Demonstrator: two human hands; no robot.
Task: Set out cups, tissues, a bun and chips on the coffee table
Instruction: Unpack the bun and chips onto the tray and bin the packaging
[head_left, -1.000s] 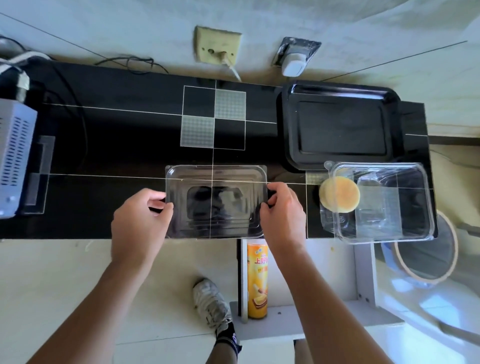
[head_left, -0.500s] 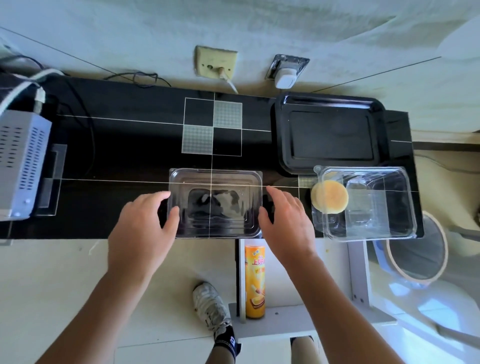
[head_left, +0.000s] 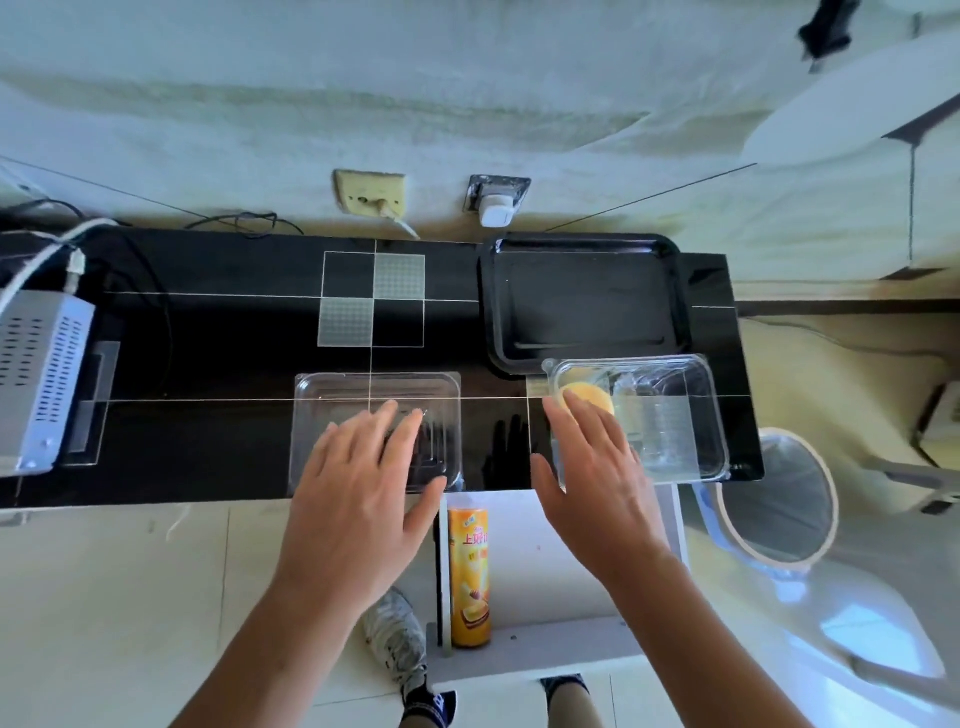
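A clear plastic lid (head_left: 332, 395) lies flat on the black coffee table (head_left: 218, 322) near its front edge. My left hand (head_left: 363, 478) hovers over it with fingers spread, holding nothing. To the right stands a clear plastic box (head_left: 670, 415) with a yellow bun (head_left: 592, 396) in its left end. My right hand (head_left: 597, 467) is open above the box's left side, fingertips at the bun. An orange chips can (head_left: 469, 571) stands upright on a low white shelf (head_left: 550, 654) below the table's front edge.
A black tray (head_left: 584, 296) sits at the back right of the table. A white perforated device (head_left: 39, 379) with cables is at the left end. A round bin (head_left: 779, 493) stands at the right. My shoe (head_left: 397, 639) is beside the shelf.
Both hands let go of the clear lid's sides. The left hand now hovers open over it and the right hand has moved right to the bun box.
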